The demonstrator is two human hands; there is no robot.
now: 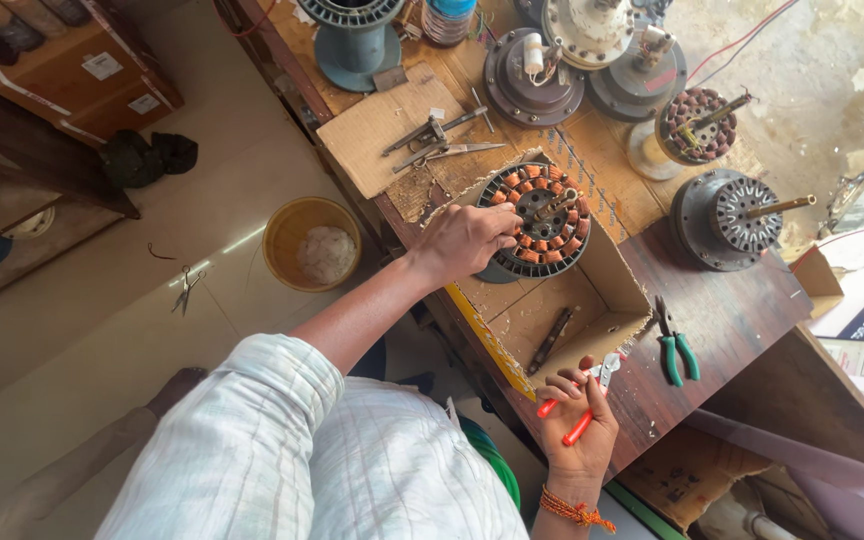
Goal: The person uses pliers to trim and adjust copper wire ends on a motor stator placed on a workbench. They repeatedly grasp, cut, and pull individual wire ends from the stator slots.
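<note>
Copper-wound coils ring the round stator (544, 222), which rests across the rim of an open cardboard box (620, 290) at the near edge of the wooden tabletop (732, 310). The left hand (464, 240) lies on the stator's left side, fingers curled down onto its dark outer edge, its grip closed on the rim. Inside the box, on the bare cardboard floor, lies one dark, narrow metal tool (552, 340); the rest of the box floor that shows holds nothing else I can make out. The right hand (577, 415) hovers at the box's near corner, its grip clamped around red-handled pliers (580, 398), jaws pointing up toward the tabletop. Green-handled pliers (674, 345) lie just beside the box on the dark wood. Down on the floor, left of the tabletop, stands a yellow bowl (282, 240) with a pale, fluffy white heap in it. Further back, another stator (732, 215) with a shaft sits on the tabletop.
</note>
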